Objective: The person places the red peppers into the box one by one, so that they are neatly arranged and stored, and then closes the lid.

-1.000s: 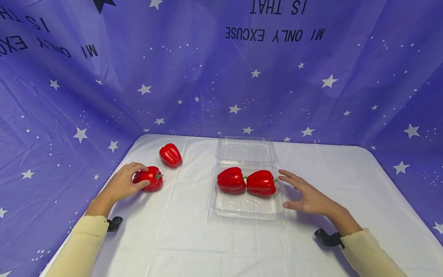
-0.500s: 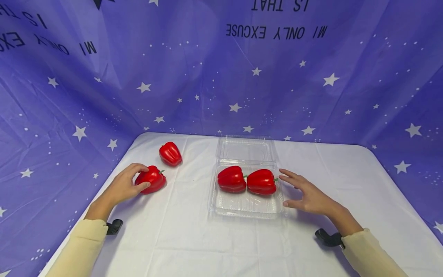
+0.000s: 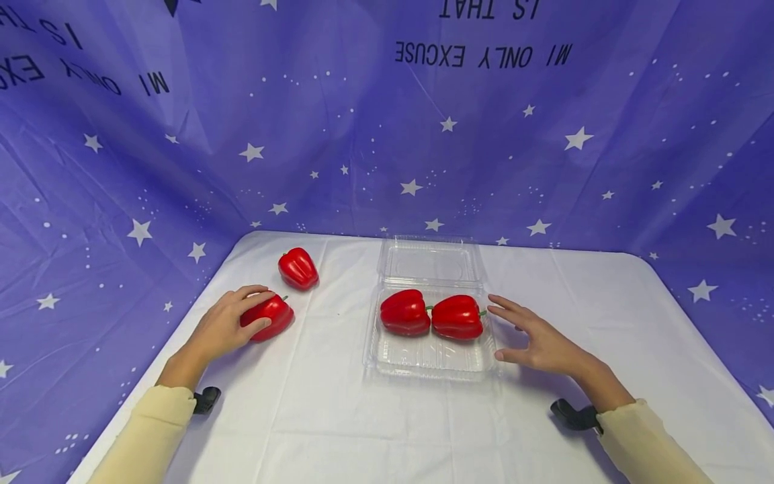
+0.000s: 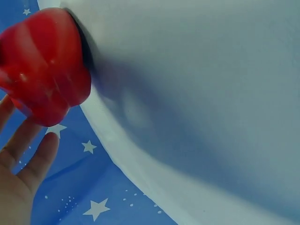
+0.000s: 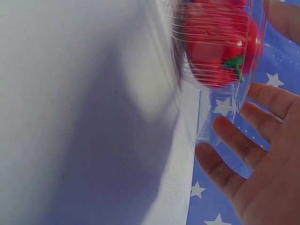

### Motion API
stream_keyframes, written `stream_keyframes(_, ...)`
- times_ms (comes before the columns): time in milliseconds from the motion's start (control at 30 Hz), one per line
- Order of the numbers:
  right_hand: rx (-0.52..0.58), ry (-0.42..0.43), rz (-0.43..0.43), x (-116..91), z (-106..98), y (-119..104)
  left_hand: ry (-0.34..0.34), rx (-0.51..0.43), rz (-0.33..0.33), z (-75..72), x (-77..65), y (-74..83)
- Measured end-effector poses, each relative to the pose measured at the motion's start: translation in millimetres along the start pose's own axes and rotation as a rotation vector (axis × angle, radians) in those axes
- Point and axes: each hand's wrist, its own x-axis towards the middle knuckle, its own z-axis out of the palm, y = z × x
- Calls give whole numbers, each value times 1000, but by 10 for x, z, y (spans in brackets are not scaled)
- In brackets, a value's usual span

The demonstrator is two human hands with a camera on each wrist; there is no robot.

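My left hand (image 3: pixel 220 323) reaches over a red bell pepper (image 3: pixel 272 316) on the table's left side. In the head view its fingers lie across the pepper's upper side and its thumb overlaps the near side. The left wrist view shows several spread, fairly straight fingers beside the pepper (image 4: pixel 49 65), fingertips right at its lower edge; the thumb is hidden there. My right hand (image 3: pixel 541 339) is spread beside a clear plastic clamshell container (image 3: pixel 432 366), its fingers near the right wall and holding nothing. Inside lie two red peppers, left (image 3: pixel 405 313) and right (image 3: pixel 457 317), with green stems.
Another red pepper (image 3: pixel 298 269) lies farther back on the left. The container's lid (image 3: pixel 431 261) is folded open towards the back. A white cloth (image 3: pixel 338 417) covers the table, and a purple star-patterned curtain (image 3: pixel 338 134) surrounds it at the back and sides.
The pepper by my left hand has turned, its stem swinging towards the back, and has shifted slightly right. My left hand has moved right, farther over it. My right hand stays in place.
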Motion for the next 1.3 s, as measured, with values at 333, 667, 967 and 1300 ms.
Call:
stream_keyframes(333, 3, 0, -6, 2, -1, 9, -41, -28, 12, 14, -39, 113)
stream_keyframes(667, 21, 7, -18, -10, 1, 12, -85, -22, -11, -7, -50, 171)
stream_keyframes(967, 16, 11, -27, -13, -3, 4, -111, -17, -48, -49, -43, 210)
stream_keyframes(1300, 21, 3, -14, -13, -7, -4, -95, -30, -44, -27, -64, 194)
